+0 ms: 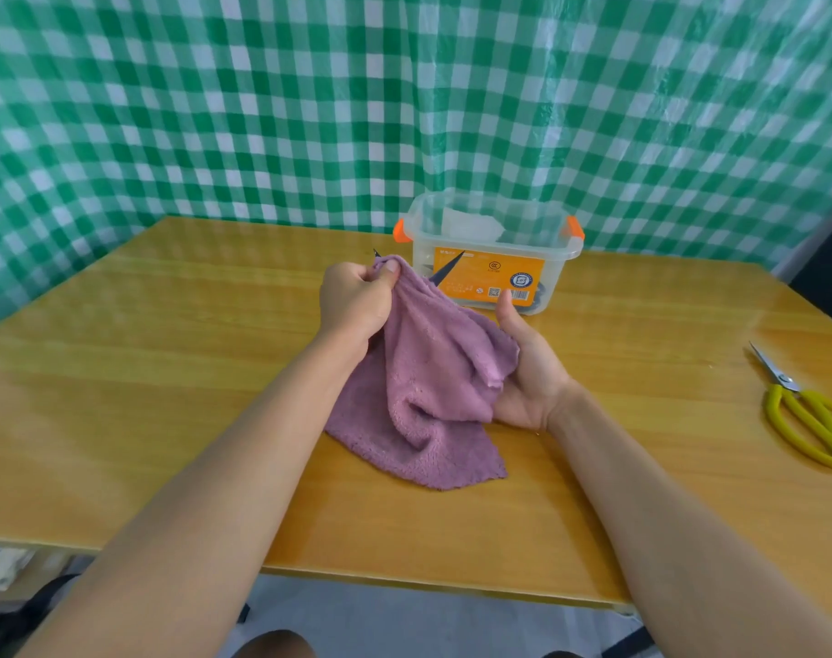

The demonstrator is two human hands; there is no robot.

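head | left hand [357,301]: fingers curled, pinching the top fold of the purple cloth [428,396], lifted, forearm in from near edge | right hand [530,372]: palm up against cloth's right side, thumb straight, fingers hidden, grip cannot tell | cloth: mid-surface [167,372], lower corner lying on it, clear box [490,258] just behind

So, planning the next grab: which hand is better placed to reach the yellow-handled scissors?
Right, likely. The right hand lies nearer the scissors, cupping the purple cloth from below; the left hand pinches the cloth's top, farther away.
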